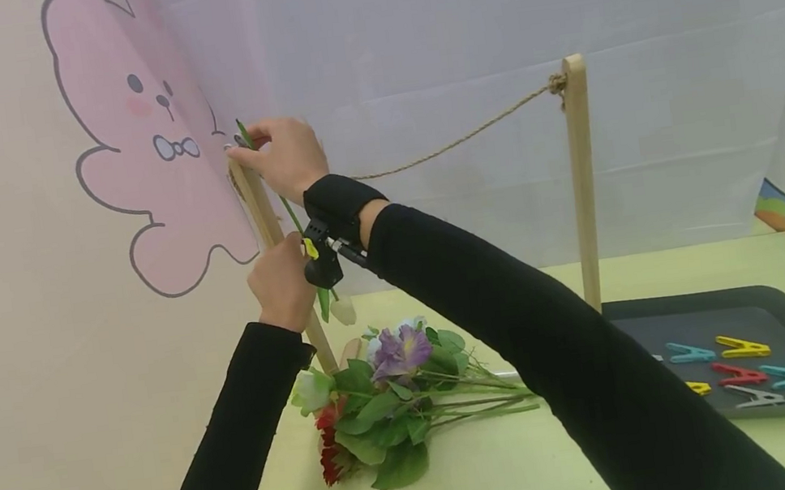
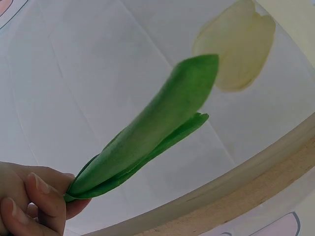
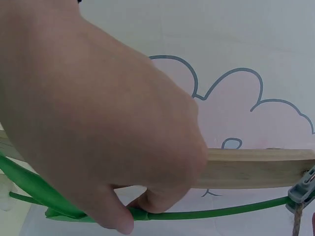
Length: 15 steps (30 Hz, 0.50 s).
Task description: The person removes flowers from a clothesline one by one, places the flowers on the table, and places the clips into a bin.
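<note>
A white tulip [image 2: 241, 49] with green leaves [image 2: 152, 132] hangs bloom-down beside the left wooden post [image 1: 258, 204]. Just at the base of its leaves, my left hand [image 1: 281, 283] pinches the stem [image 3: 216, 214]; the right wrist view also shows this hand large in front. At the top of the post, my right hand [image 1: 290, 159] holds a grey clothespin [image 3: 301, 189], which sits over the stem and the twine. Only a sliver of a right fingertip shows at that view's right edge. The stem's cut end points up past the right fingers.
Twine [image 1: 454, 143] sags across to the right post [image 1: 582, 189]. Below lie loose flowers, among them a purple bloom [image 1: 401, 350] and red ones [image 1: 329, 445]. A dark tray [image 1: 693, 296] at the right holds several clothespins [image 1: 743, 346] in yellow, blue, red and grey.
</note>
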### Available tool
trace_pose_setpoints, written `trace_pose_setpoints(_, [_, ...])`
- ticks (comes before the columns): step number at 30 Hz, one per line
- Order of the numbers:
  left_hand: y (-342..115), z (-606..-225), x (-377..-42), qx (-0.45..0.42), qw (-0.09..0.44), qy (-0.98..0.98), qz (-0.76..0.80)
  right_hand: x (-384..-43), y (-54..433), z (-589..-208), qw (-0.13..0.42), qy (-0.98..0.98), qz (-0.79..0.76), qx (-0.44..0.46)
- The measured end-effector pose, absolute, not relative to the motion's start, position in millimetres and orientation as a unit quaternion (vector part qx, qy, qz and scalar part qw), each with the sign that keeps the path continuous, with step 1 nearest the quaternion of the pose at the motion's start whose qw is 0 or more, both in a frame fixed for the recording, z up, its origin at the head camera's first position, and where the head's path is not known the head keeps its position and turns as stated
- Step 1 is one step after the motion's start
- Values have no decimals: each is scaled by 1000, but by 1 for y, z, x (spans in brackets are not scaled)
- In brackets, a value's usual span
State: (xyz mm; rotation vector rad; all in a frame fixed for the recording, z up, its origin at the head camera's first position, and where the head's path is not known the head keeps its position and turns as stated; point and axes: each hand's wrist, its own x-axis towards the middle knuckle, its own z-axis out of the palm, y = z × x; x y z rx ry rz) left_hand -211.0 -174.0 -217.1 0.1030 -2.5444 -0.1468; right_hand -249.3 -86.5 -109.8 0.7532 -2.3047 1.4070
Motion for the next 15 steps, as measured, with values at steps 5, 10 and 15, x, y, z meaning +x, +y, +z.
trace_pose_setpoints(5, [-177,-218,-211,49,287,-955,-61,-246,-86,-113,198,-808,490,261])
trace_pose_setpoints(10, [-177,-218,-209,45,280,-956,-76,-242,-88,-116,217,-776,531,261])
trace_pose_setpoints(15, [-175,-219,-208,47,267,-960,-71,-239,-88,-114,227,-746,574,252])
